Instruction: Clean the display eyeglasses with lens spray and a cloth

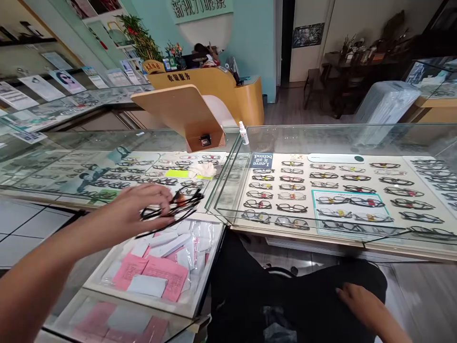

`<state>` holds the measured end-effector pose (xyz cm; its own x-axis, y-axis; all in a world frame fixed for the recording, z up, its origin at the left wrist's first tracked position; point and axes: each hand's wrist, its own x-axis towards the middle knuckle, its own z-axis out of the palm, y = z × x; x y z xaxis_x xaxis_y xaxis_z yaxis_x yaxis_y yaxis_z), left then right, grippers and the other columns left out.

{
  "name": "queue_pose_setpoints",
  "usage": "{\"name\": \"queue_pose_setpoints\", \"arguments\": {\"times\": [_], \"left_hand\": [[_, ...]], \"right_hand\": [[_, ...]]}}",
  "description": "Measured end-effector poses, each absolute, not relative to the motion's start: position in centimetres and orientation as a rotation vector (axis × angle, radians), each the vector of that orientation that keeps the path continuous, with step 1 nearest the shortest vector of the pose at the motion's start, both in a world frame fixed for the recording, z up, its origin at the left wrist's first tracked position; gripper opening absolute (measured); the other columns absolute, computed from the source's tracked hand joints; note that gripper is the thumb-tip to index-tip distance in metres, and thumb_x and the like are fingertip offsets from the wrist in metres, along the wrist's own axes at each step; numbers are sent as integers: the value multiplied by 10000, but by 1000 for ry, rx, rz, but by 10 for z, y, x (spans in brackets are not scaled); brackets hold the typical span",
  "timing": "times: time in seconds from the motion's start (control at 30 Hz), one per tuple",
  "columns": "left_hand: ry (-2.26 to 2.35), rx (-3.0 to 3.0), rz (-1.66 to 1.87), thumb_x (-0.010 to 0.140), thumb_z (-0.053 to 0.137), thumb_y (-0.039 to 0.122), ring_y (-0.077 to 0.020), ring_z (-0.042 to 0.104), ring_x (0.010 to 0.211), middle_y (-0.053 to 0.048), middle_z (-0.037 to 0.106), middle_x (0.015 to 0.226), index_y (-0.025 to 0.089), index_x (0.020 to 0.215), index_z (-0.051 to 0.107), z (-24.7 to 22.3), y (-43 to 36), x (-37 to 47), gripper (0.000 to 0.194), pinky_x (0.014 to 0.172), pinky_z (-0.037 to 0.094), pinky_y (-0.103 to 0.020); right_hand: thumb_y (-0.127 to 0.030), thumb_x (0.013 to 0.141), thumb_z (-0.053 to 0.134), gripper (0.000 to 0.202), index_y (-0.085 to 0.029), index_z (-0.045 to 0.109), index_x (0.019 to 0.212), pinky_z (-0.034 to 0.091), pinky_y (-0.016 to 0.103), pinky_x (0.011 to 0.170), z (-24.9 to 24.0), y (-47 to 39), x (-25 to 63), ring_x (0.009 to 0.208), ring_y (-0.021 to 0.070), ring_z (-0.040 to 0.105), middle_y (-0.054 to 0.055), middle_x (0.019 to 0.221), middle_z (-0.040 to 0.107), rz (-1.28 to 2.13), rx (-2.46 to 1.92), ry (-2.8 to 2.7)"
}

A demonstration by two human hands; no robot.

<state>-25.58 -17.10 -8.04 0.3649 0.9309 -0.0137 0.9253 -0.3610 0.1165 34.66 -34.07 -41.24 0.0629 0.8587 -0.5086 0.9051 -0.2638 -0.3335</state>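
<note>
Several dark-framed eyeglasses (pixel 187 202) are gripped in my left hand (pixel 148 205), with their temples pointing right. Below them lies a white tray (pixel 98 284) with pink slips (pixel 166 274) and white packets in clear plastic. My right hand (pixel 357 297) rests on my dark-trousered thigh, its fingers loosely extended and no object visible in it. Rows of eyeglasses (pixel 291 208) lie inside the glass case ahead and to the right. More frames stand in the case beyond my left hand.
A small white spray bottle (pixel 243 133) and a wooden-backed mirror stand (pixel 178 107) are on the glass counter. Glass edges run close around my left hand. Farther back are a yellow reception desk (pixel 214 88) and a plastic-wrapped box (pixel 389 102).
</note>
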Motion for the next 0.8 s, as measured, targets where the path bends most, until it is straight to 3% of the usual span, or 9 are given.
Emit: {"name": "queue_pose_setpoints", "arguments": {"times": [0.13,0.27,0.4,0.6,0.8], "left_hand": [[1467,2606,43,944,700,644,-309,601,1233,-32,742,1184,242,822,727,-90,-112,-162,421,1120,327,-462],[1255,2664,69,908,799,501,-330,582,1258,-65,725,1170,225,827,741,-116,-66,-78,294,1104,329,-483],[1132,2703,61,916,803,389,-316,576,1274,-74,721,1150,210,828,758,-142,-46,-26,205,1097,325,-473],[1046,2740,49,916,785,356,-318,575,1227,-86,710,1119,197,832,756,-165,-52,9,182,1075,334,-470],[1040,2765,102,945,738,298,-334,562,1239,-111,685,1165,191,863,726,-173,-70,25,135,1072,340,-483]], "right_hand": [[-484,1038,315,376,-269,519,805,488,474,857,-376,-321,322,985,368,794,154,915,791,-1091,2109,1864],[-471,1088,300,377,-250,473,836,409,410,815,-366,-329,309,915,292,730,122,936,765,-1117,2102,1908],[-422,1086,329,338,-246,468,833,372,395,789,-372,-355,308,878,280,710,110,915,756,-1142,2128,1868],[-415,1085,344,324,-252,491,847,414,408,814,-347,-360,302,909,295,727,102,936,767,-1205,2178,1844],[-514,1113,404,375,-257,652,997,489,390,858,-261,-332,294,950,260,711,62,987,750,-1321,2068,2088]]}}
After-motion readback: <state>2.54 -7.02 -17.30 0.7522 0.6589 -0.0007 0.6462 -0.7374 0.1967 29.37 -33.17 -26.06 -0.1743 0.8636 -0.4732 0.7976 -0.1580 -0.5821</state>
